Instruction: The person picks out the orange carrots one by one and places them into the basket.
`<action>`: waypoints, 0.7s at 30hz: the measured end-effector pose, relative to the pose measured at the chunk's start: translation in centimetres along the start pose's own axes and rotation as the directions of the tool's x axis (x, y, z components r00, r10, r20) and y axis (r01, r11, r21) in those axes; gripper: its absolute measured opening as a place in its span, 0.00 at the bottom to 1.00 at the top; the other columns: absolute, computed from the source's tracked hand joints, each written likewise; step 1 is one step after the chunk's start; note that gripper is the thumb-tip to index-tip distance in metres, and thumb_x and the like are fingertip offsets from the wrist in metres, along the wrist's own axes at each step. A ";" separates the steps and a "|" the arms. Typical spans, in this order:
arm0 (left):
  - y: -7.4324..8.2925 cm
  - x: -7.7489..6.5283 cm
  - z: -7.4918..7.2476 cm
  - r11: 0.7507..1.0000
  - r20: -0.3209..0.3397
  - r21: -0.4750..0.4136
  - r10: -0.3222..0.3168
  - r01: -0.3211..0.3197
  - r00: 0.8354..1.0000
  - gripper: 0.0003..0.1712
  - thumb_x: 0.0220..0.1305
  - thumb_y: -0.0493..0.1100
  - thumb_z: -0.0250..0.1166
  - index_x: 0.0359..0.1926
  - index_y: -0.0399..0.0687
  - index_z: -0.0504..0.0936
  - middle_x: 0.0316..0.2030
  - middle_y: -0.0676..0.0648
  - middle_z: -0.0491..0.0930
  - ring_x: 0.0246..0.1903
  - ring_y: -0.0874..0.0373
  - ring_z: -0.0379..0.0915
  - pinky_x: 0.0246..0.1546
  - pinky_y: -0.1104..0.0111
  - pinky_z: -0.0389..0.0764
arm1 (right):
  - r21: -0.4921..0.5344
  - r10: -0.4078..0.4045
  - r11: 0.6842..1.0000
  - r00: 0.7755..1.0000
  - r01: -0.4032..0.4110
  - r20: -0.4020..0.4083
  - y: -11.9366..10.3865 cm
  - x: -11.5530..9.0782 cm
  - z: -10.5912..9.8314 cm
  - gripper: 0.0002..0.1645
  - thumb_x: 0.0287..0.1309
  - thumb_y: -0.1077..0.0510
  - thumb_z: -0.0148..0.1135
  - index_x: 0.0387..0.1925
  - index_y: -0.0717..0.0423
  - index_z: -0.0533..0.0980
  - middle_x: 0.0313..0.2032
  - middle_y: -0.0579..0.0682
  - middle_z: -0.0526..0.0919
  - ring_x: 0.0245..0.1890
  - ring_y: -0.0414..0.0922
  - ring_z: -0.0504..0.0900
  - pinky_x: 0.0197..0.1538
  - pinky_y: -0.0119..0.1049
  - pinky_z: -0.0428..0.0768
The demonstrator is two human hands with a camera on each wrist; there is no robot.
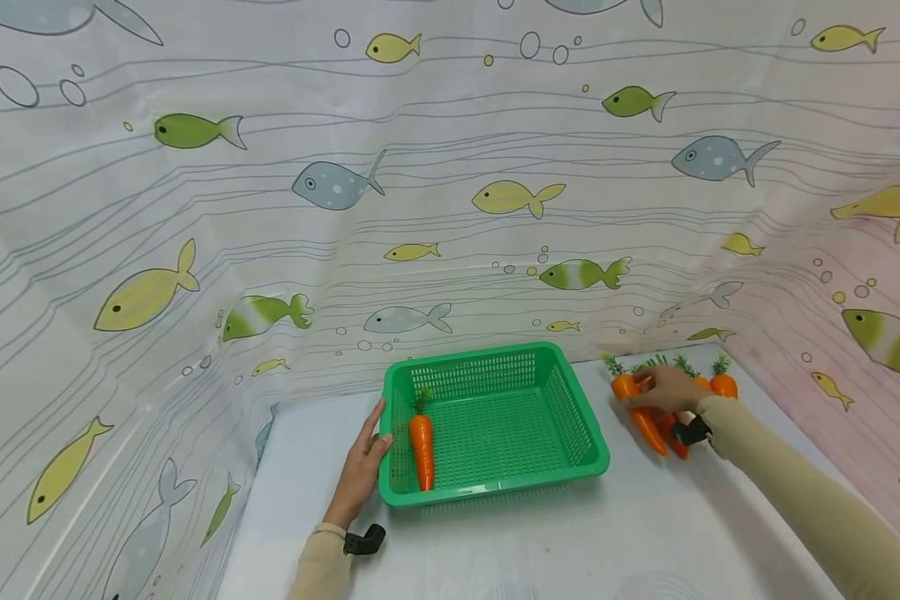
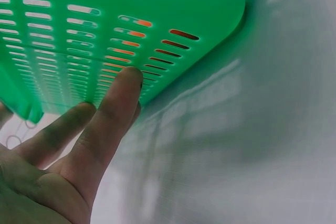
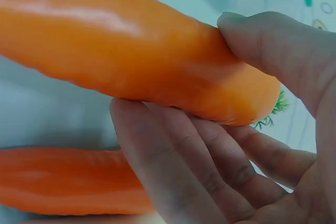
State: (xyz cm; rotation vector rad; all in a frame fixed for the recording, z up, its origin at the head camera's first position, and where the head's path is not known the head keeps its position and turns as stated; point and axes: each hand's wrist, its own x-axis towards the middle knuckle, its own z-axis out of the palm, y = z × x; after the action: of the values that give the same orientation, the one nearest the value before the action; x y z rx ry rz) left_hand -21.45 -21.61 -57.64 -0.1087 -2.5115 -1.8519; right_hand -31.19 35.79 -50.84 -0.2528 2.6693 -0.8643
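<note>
Two-handed posture at a pale surface (image 1: 495,554): the right forearm, in a beige sleeve (image 1: 810,492), runs obliquely toward the far right corner, where the right hand (image 1: 669,385) is turned palm inward with its fingers clamped on a carrot (image 1: 648,427). The thumb presses one side of the thick end and the fingers curl against the other; the green tuft points toward the far edge and the tapered tip toward the near edge. Whether this carrot touches the surface cannot be told. Just beside it lies a second carrot (image 1: 677,438), and further carrots (image 1: 723,386) lie beyond the hand, nearer the corner. The left forearm extends from the near edge; the left hand (image 1: 358,471) stands at the left side of a green basket (image 1: 495,486), fingers extended and apart, fingertips against the slotted wall. The basket occupies the middle of the surface, toward the far edge. Inside, a single carrot (image 1: 422,446) lies along the left wall, its tuft toward the basket's far left corner.
</note>
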 end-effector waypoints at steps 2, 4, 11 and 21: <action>0.0 0.0 0.0 1.000 -0.001 -0.007 -0.002 0.002 1.000 0.37 0.83 0.54 0.54 0.85 0.72 0.52 0.84 0.47 0.54 0.76 0.33 0.64 0.68 0.33 0.68 | 0.006 -0.001 1.000 1.000 0.001 0.001 0.0 0.3 -0.3 0.49 0.61 0.42 0.76 0.67 0.77 0.72 0.55 0.71 0.83 0.49 0.56 0.85 0.48 0.47 0.88; 0.1 0.0 0.0 1.000 0.003 -0.009 -0.001 0.001 1.000 0.37 0.83 0.54 0.53 0.85 0.74 0.52 0.84 0.47 0.53 0.76 0.33 0.63 0.68 0.33 0.68 | 0.016 0.007 1.000 1.000 -0.007 0.004 -0.1 0.4 -0.7 0.51 0.62 0.40 0.76 0.68 0.76 0.71 0.55 0.71 0.83 0.50 0.57 0.85 0.49 0.47 0.88; 0.0 0.1 0.0 1.000 0.006 -0.016 0.001 -0.001 1.000 0.36 0.83 0.55 0.54 0.84 0.80 0.53 0.84 0.47 0.55 0.74 0.35 0.67 0.66 0.38 0.71 | 0.177 0.002 0.984 1.000 -0.007 0.031 -1.5 0.4 -2.2 0.53 0.67 0.43 0.72 0.74 0.77 0.62 0.61 0.76 0.77 0.46 0.52 0.88 0.47 0.49 0.89; 0.3 -0.1 0.0 1.000 -0.009 0.007 -0.002 0.002 1.000 0.36 0.83 0.55 0.54 0.85 0.76 0.53 0.83 0.42 0.58 0.71 0.34 0.71 0.63 0.40 0.75 | 0.332 -0.063 0.942 0.997 0.047 0.039 -3.9 0.5 -3.0 0.50 0.71 0.48 0.70 0.77 0.75 0.58 0.59 0.72 0.80 0.46 0.50 0.88 0.51 0.55 0.88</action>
State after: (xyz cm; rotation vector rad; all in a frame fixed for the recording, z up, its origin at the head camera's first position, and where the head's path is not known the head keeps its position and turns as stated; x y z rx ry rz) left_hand -21.30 -21.53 -57.40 -0.0974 -2.5134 -1.8404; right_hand -32.49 34.12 -46.37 -0.2638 2.4306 -1.2868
